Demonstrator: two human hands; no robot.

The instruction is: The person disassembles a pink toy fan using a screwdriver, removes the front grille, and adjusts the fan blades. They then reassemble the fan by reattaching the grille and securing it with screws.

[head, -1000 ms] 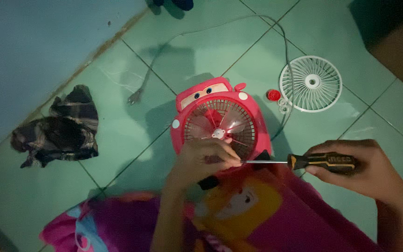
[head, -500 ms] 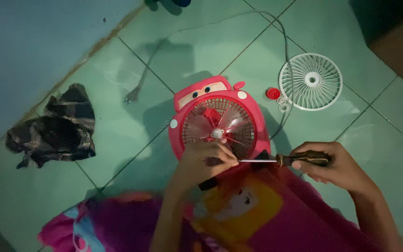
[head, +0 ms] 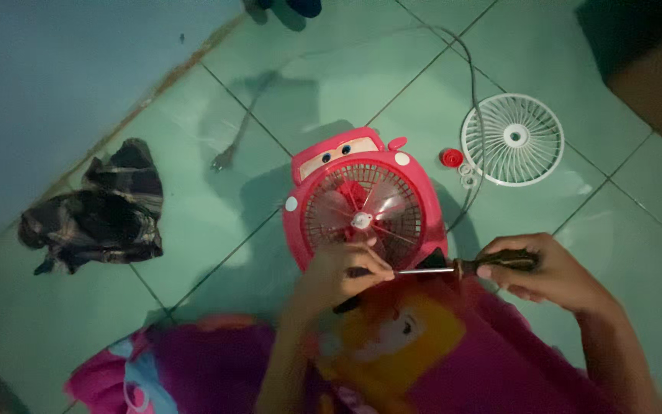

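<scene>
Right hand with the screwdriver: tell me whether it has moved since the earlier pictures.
Yes. The right hand slid left, closer to the pink fan, taking the screwdriver with it.

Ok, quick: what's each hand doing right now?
Left hand: fingers pinched at the screwdriver tip, against the lower edge of the pink fan.
Right hand: closed on the screwdriver handle, shaft pointing toward the fan.

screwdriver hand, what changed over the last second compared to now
The right hand drew inward toward the pink fan, carrying the screwdriver so its tip now meets the left hand at the fan's lower edge. The grip is unchanged. The white grille, red cap and dark cloth stayed put.
</scene>
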